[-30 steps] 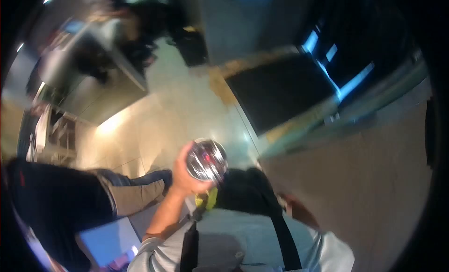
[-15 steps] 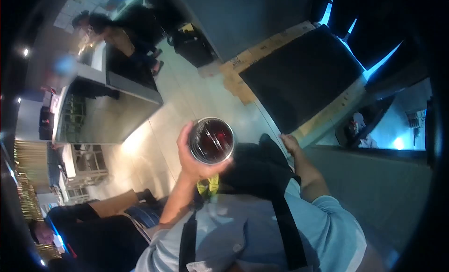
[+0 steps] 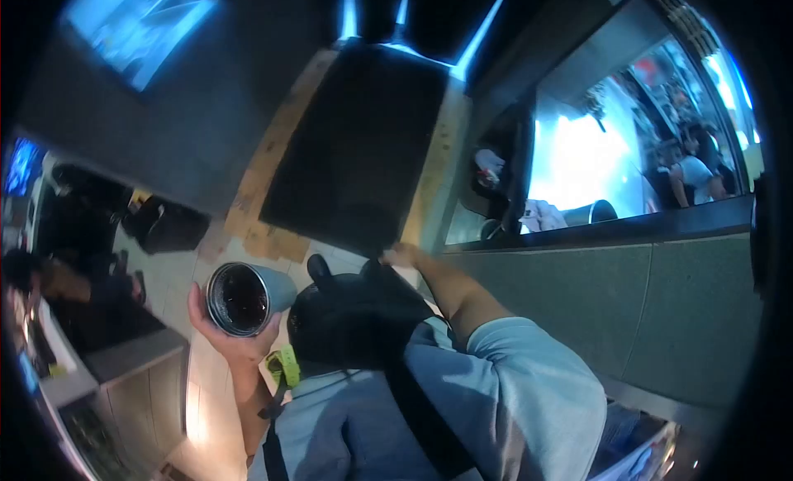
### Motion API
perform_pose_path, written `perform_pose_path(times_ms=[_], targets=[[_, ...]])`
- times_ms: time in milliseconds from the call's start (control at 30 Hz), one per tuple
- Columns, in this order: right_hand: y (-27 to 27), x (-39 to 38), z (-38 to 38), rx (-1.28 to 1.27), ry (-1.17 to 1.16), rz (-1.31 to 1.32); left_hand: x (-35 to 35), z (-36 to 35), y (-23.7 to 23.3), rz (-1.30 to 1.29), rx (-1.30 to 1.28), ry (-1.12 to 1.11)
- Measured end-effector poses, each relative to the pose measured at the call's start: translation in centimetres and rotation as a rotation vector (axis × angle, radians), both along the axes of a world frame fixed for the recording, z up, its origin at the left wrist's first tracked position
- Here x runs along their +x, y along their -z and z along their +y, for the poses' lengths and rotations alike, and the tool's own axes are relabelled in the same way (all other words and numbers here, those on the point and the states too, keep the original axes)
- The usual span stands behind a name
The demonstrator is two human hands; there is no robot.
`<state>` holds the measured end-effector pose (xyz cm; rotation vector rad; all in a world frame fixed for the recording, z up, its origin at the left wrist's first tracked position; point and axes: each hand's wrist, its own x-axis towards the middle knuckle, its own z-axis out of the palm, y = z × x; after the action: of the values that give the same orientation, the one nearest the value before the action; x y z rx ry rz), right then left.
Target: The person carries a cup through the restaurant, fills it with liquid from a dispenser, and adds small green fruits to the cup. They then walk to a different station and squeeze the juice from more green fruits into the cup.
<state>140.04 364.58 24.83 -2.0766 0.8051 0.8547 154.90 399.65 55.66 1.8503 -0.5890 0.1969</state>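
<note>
My left hand is wrapped round a grey tumbler, fingers on its far left side and palm beneath the near rim. Dark liquid with glints on its surface shows inside; the tumbler's mouth faces me. To the right of my dark apron, my right hand hangs low by my side, near the corner of a black floor mat. It is blurred, and its fingers are mostly hidden.
Tan strips border the mat. A grey-green partition with a dark ledge runs along my right. At the left, a counter stands near a person and a black bin-like object. Bright light fills an opening at upper right.
My view has swung to the right, so the mat and partition lie more centrally. The tumbler, still in my left hand, sits further left and shows more of its side. My right arm has swung forward.
</note>
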Motion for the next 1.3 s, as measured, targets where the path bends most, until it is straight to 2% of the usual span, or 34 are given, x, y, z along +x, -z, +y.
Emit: perform_pose_path(times_ms=[33, 67, 167, 200, 300, 433, 467, 567, 700, 733, 767, 867, 933, 967, 1000, 1067, 1133, 1200, 1233, 1267, 1300], targets=[[1.0, -2.7, -0.7, 0.059, 0.144, 0.171, 1.6, -0.5, 0.4, 0.022, -0.015, 0.040], [1.3, -4.8, -1.3, 0.053, 0.192, 0.227, 4.6, -1.7, 0.2, -0.109, 0.009, 0.121], [-1.5, -9.7, -0.9, 0.025, 0.323, 0.318, 11.7, -3.6, 1.0, -0.127, 0.047, 0.230], [-2.2, -10.5, -0.5, 0.014, 0.383, 0.306, 13.4, -4.3, 1.4, -0.065, -0.026, 0.297], [-1.5, -11.8, 0.9, -0.042, 0.590, 0.199, 18.7, -7.3, 1.4, -0.092, 0.017, 0.376], [-7.8, -7.7, 3.8, 0.071, 1.012, 0.048, 25.5, -13.6, 1.5, -0.117, 0.065, 0.474], [-4.8, -8.7, 4.4, 0.020, 0.900, 0.037, 26.6, -14.9, 1.8, -0.135, 0.063, 0.492], [-2.1, -8.4, 6.4, 0.049, 0.845, 0.257, 30.1, -20.1, 2.5, -0.160, 0.068, 0.537], [-1.9, -7.1, 4.8, 0.345, 0.876, 0.392, 32.1, -26.9, 2.2, -0.173, 0.030, 0.570], [0.1, -6.9, 4.6, 0.255, 0.993, 0.330, 32.9, -28.6, 2.1, -0.226, 0.031, 0.583], [3.9, -7.0, 3.6, 0.106, 0.835, 0.339, 33.7, -30.5, 1.7, -0.277, 0.035, 0.594], [1.7, -2.2, -4.8, 0.202, 0.931, 0.147, 34.7, -35.9, -0.3, -0.206, 0.051, 0.611], [7.3, 0.3, -13.1, 0.040, 0.803, 0.139, 35.3, -39.6, -0.3, -0.116, 0.021, 0.613], [13.5, 0.8, -17.4, -0.137, 0.576, 0.060, 35.7, -41.5, -0.5, -0.133, 0.009, 0.621], [4.9, 5.2, -21.3, 0.022, 0.901, -0.306, 36.1, -43.2, -0.9, -0.148, 0.005, 0.629], [8.3, 9.0, -28.8, 0.154, 0.931, -0.613, 37.2, -46.2, -1.1, -0.227, 0.020, 0.632], [2.9, 14.5, -35.1, -0.084, 0.922, -0.439, 38.0, -49.0, -1.5, -0.294, 0.049, 0.655], [-5.7, 18.2, -38.5, -0.139, 0.868, -0.324, 38.6, -51.2, -1.9, -0.281, 0.071, 0.667], [-7.8, 20.4, -39.8, -0.163, 0.831, -0.273, 39.2, -52.7, -1.5, -0.291, 0.036, 0.699], [-7.7, 21.5, -40.2, -0.111, 0.871, -0.394, 39.2, -54.1, -1.5, -0.173, 0.025, 0.734], [-6.8, 21.9, -40.2, -0.087, 0.932, -0.449, 40.3, -55.4, -1.2, -0.323, 0.116, 0.713]])
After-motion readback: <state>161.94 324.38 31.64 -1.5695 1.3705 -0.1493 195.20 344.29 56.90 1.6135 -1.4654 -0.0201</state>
